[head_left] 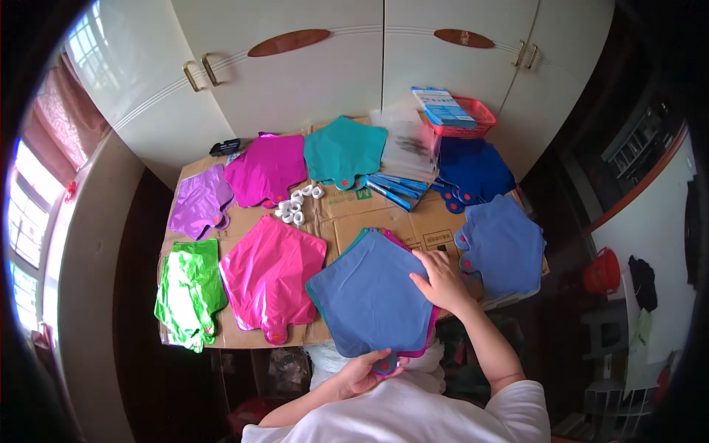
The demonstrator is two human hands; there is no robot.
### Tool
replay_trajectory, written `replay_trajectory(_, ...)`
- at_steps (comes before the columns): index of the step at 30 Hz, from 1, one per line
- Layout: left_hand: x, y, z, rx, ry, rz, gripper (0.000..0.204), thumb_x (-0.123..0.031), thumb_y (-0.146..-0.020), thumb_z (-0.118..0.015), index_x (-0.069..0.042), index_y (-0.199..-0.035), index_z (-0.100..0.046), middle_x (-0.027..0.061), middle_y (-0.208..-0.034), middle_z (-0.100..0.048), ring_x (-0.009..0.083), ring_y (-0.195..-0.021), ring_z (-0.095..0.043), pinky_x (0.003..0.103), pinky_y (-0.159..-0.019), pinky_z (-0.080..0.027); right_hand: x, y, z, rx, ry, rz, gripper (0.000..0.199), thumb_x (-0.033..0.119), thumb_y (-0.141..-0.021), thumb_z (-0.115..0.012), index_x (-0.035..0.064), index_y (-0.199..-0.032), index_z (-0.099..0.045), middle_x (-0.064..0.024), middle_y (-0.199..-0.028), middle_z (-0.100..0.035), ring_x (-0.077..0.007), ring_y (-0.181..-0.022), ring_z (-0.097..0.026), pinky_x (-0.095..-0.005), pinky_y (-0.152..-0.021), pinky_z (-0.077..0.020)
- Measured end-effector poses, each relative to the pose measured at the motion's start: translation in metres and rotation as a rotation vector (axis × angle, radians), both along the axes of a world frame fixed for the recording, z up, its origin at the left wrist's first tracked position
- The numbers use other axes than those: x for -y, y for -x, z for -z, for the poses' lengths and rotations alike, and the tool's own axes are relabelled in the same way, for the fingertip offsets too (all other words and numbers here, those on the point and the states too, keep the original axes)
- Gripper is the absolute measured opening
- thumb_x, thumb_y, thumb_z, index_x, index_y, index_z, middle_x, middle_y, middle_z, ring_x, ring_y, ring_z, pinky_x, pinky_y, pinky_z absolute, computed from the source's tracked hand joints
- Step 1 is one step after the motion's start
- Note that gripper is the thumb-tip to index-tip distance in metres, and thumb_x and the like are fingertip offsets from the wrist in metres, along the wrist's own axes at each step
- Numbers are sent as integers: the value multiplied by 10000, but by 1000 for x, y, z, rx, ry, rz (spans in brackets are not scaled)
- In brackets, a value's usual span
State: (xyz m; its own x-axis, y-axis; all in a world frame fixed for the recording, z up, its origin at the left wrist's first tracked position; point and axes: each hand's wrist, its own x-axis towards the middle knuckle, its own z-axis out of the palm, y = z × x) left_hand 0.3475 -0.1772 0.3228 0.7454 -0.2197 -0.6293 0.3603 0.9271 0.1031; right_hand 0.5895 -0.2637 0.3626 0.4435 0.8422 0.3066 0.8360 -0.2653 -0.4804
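Note:
In front of me lies a small stack of flat, uninflated foil balloons, a matte blue foil balloon [373,295] on top. Teal and magenta edges stick out from beneath it. My left hand [367,371] is closed on the rounded tab at the stack's near end, thumb over the tab. Along the right edge, my right hand [441,280] lies on the blue foil with its fingers stretched out and thumb apart. To the left is a shiny pink foil balloon [273,273], its tab toward me. A similar blue foil balloon [506,244] lies on the right.
Cardboard [354,221] covers the table. Around its edges lie green [188,288], lilac [199,203], magenta [267,170], teal [346,151] and dark blue [476,170] foil balloons. Small white rolls [298,207], blue packets [399,190], clear bags [410,148] and a red basket [476,114] stand farther back.

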Motion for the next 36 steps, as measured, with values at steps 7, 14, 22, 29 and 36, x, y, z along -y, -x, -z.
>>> replay_trajectory(7,9,10,27,152,-685,72,161,-153,-961,-501,-13,-1036,-533,75,-896,-580,160,-833,-560,314,-736,-473,-21,-16,-6,-424,33,-50,541,265,-892,-609,17,-1321,-390,-161,-1227,-531,-263,-1089,-526,-365,-938,-423)
replay_trajectory(14,4,13,13,329,-986,85,111,-68,-920,-496,-17,-969,-581,61,-832,-604,161,-791,-569,337,-753,-458,-63,-39,7,-973,-62,19,589,329,-938,-557,0,-1361,-313,-198,-1276,-500,-208,-1085,-545,-317,-906,-437)
replay_trajectory(22,-17,29,26,518,-1564,344,174,-56,-745,-627,-18,-915,-614,193,-889,-634,358,-849,-610,404,-744,-486,-74,-37,7,-1000,0,-90,543,395,-949,-519,10,-1312,-396,-152,-1229,-528,-205,-1140,-505,-330,-942,-413)
replay_trajectory(29,-26,32,22,610,-1803,278,265,-74,-714,-654,-24,-970,-604,202,-913,-628,381,-840,-607,436,-754,-487,-74,-33,-8,-1058,104,-103,596,442,-939,-516,5,-1320,-379,-167,-1210,-528,-210,-1142,-499,-335,-950,-406)
replay_trajectory(36,-37,27,-6,810,-1962,351,330,-116,-745,-654,-25,-1057,-603,175,-1036,-617,352,-989,-581,420,-850,-479,-70,-29,-1,-1079,141,-196,612,460,-937,-508,15,-1332,-365,-135,-1185,-533,-177,-1086,-508,-311,-917,-420)
